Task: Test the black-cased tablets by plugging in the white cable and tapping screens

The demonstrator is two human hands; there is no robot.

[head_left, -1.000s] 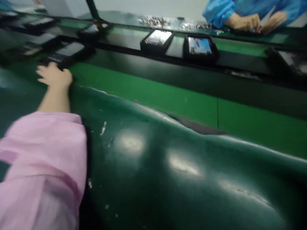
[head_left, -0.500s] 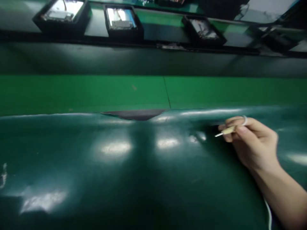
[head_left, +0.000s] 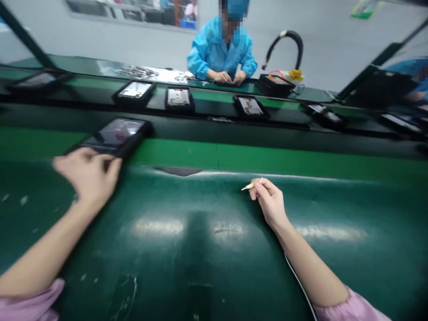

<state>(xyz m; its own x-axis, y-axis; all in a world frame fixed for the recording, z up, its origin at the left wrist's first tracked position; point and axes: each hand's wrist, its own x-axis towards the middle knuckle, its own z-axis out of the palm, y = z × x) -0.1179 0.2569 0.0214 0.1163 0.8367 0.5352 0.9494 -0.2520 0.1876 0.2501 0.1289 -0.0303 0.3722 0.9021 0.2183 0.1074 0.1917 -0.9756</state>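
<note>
At the left, my left hand (head_left: 87, 176) has its fingers curled over the near end of a black tray (head_left: 135, 141). A flat device with a dark glossy face (head_left: 117, 132) lies in that tray. The tray is tilted over the bright green strip, and my hand hides its near corner. Right of the middle, my right hand (head_left: 271, 203) pinches a slim cream-coloured pointed tool (head_left: 250, 185) above the dark green mat. The tool's pale tip points left, clear of the tray. A white loop shows at the fingers.
Across the back, several black trays (head_left: 179, 107) with devices stand on a raised line. Beyond it, a co-worker in blue (head_left: 222, 49) bends over small parts. A black bent hose (head_left: 297, 42) rises at the back right. A white cord (head_left: 299, 276) runs under my right forearm.
The view has lifted and widened, bringing in the co-worker. My left hand and the tray it holds have come into view at the left. My right hand still pinches the pointed tool.
</note>
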